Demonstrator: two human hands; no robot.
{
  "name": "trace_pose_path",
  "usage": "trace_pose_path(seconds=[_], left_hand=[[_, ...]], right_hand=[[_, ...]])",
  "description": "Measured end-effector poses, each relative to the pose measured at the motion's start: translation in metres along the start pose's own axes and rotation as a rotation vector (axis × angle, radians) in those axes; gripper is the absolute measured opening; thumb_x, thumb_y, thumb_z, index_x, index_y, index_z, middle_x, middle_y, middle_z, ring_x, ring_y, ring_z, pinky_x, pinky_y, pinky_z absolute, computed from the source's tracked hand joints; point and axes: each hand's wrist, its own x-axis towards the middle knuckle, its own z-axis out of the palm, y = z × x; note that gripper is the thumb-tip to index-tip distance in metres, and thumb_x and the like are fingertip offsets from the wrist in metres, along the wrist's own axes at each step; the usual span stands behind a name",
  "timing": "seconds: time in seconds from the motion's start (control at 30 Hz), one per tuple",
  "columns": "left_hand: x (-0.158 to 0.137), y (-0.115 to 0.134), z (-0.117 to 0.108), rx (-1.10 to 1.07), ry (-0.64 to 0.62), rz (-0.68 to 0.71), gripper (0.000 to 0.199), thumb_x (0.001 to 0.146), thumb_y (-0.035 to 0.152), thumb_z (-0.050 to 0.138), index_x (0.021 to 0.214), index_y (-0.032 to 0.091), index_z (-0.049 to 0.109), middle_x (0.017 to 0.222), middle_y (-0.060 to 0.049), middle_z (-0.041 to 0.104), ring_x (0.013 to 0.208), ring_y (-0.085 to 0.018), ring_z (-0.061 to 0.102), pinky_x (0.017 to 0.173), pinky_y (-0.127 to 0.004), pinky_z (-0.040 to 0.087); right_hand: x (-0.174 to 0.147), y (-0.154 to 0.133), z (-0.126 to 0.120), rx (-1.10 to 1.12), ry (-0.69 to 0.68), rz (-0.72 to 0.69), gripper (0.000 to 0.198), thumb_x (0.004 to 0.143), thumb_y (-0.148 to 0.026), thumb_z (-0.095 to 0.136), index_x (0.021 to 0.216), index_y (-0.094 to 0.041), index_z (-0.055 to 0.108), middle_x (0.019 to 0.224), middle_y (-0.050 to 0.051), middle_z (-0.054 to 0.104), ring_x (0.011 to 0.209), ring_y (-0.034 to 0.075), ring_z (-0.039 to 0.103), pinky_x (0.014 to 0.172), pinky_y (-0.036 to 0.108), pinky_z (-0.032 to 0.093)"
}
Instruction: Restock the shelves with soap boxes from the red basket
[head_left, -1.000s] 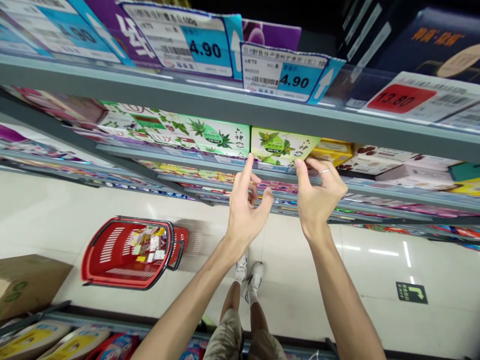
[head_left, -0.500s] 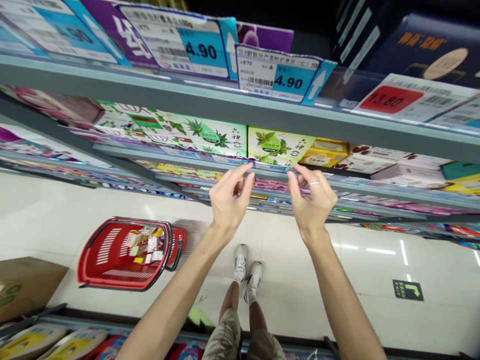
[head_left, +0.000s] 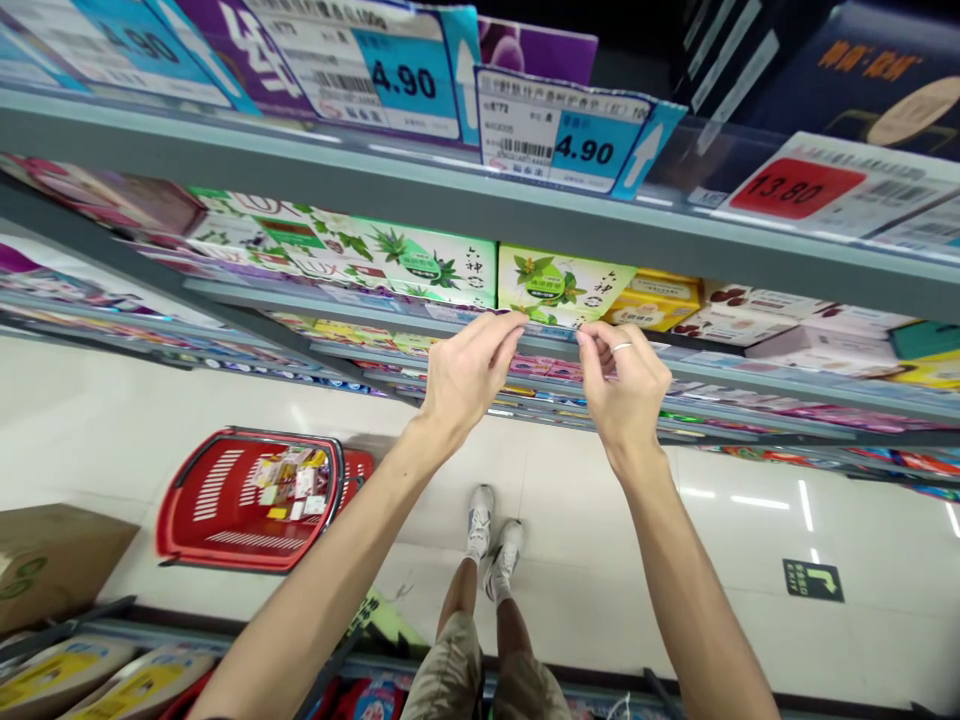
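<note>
In the head view, both my hands are at the front edge of a shelf, below a yellow-green soap box (head_left: 559, 285) with plant pictures. My left hand (head_left: 472, 368) is closed in a pinch under the box's left corner. My right hand (head_left: 630, 385), with a ring on one finger, has its thumb and forefinger curled together near the box's lower right. What the fingertips hold, if anything, is too small to tell. A white and green soap box (head_left: 435, 262) stands to the left, and a yellow box (head_left: 652, 300) to the right.
Overhead juts an upper shelf edge (head_left: 420, 195) with price tags (head_left: 577, 135). A red shopping basket (head_left: 217, 545) holding several small packs stands on the floor at left. Beyond it is a cardboard box (head_left: 67, 555). Another shelf with goods runs behind my legs.
Both hands have drawn their fingertips closer together. My left hand has moved slightly up and right towards the shelf edge. The soap boxes keep their places on the shelf.
</note>
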Motion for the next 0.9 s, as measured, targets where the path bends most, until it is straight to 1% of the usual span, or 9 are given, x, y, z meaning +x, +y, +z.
trace_pose_path(seconds=[0.17, 0.3, 0.4, 0.5, 0.6, 0.67, 0.73, 0.8, 0.9], left_hand=[[0.004, 0.001, 0.001, 0.015, 0.014, 0.016, 0.021, 0.106, 0.022, 0.055, 0.110, 0.018, 0.075, 0.096, -0.005, 0.078, 0.076, -0.013, 0.069, 0.064, -0.026, 0.044], [0.007, 0.005, -0.002, 0.085, -0.020, 0.018, 0.023, 0.107, 0.024, 0.052, 0.109, 0.019, 0.074, 0.096, -0.004, 0.078, 0.072, -0.012, 0.066, 0.060, -0.025, 0.041], [0.007, 0.008, -0.002, 0.128, -0.034, -0.002, 0.026, 0.108, 0.028, 0.050, 0.107, 0.020, 0.074, 0.095, -0.004, 0.078, 0.073, -0.013, 0.067, 0.058, -0.025, 0.039], [0.007, 0.009, 0.000, 0.131, 0.001, -0.015, 0.028, 0.109, 0.028, 0.049, 0.106, 0.019, 0.075, 0.094, -0.005, 0.078, 0.073, -0.013, 0.067, 0.058, -0.026, 0.037], [0.004, 0.010, 0.001, 0.034, 0.077, -0.027, 0.022, 0.105, 0.029, 0.057, 0.105, 0.019, 0.077, 0.080, -0.002, 0.073, 0.065, -0.011, 0.060, 0.059, -0.024, 0.039], [0.000, 0.013, -0.001, -0.098, 0.179, -0.132, 0.019, 0.100, 0.032, 0.066, 0.105, 0.019, 0.079, 0.066, 0.002, 0.063, 0.057, -0.010, 0.051, 0.058, -0.024, 0.039], [-0.004, 0.018, -0.003, -0.254, 0.268, -0.326, 0.023, 0.096, 0.036, 0.072, 0.108, 0.019, 0.081, 0.059, 0.006, 0.052, 0.052, -0.009, 0.041, 0.055, -0.024, 0.037], [-0.008, 0.025, -0.002, -0.388, 0.293, -0.503, 0.030, 0.094, 0.039, 0.073, 0.114, 0.019, 0.081, 0.058, 0.007, 0.047, 0.051, -0.008, 0.035, 0.052, -0.024, 0.034], [-0.009, 0.035, 0.001, -0.489, 0.289, -0.618, 0.036, 0.093, 0.041, 0.074, 0.121, 0.019, 0.080, 0.060, 0.006, 0.049, 0.054, -0.008, 0.036, 0.052, -0.024, 0.034]], right_hand=[[0.000, -0.003, -0.001, 0.003, -0.010, 0.006, 0.018, 0.106, -0.025, 0.056, 0.109, -0.019, 0.074, 0.094, 0.006, 0.072, 0.084, 0.016, 0.070, 0.077, 0.030, 0.056], [0.001, -0.005, -0.002, 0.006, -0.019, 0.017, 0.019, 0.106, -0.023, 0.055, 0.108, -0.018, 0.073, 0.092, 0.005, 0.072, 0.080, 0.015, 0.068, 0.076, 0.030, 0.056], [0.003, -0.006, -0.002, 0.007, -0.027, 0.010, 0.018, 0.105, -0.022, 0.055, 0.106, -0.018, 0.073, 0.090, 0.005, 0.072, 0.075, 0.014, 0.066, 0.074, 0.030, 0.056], [0.003, -0.007, -0.004, 0.013, -0.021, 0.009, 0.017, 0.105, -0.021, 0.056, 0.105, -0.018, 0.073, 0.088, 0.004, 0.071, 0.072, 0.013, 0.063, 0.072, 0.029, 0.057], [0.001, -0.012, -0.009, 0.045, 0.005, 0.045, 0.013, 0.102, -0.025, 0.062, 0.107, -0.019, 0.073, 0.087, 0.002, 0.069, 0.069, 0.012, 0.062, 0.069, 0.028, 0.057], [0.000, -0.016, -0.013, 0.070, 0.058, 0.117, 0.016, 0.100, -0.029, 0.066, 0.112, -0.021, 0.073, 0.088, 0.001, 0.069, 0.070, 0.012, 0.063, 0.069, 0.028, 0.059], [0.002, -0.019, -0.016, 0.082, 0.119, 0.195, 0.019, 0.099, -0.033, 0.068, 0.114, -0.022, 0.074, 0.089, 0.001, 0.070, 0.073, 0.013, 0.065, 0.068, 0.029, 0.059], [0.006, -0.021, -0.016, 0.075, 0.149, 0.238, 0.018, 0.098, -0.034, 0.068, 0.110, -0.022, 0.076, 0.086, 0.001, 0.070, 0.071, 0.013, 0.064, 0.065, 0.029, 0.058], [0.012, -0.020, -0.013, 0.078, 0.161, 0.256, 0.017, 0.097, -0.033, 0.069, 0.102, -0.019, 0.078, 0.082, 0.002, 0.071, 0.068, 0.013, 0.063, 0.062, 0.029, 0.054]])
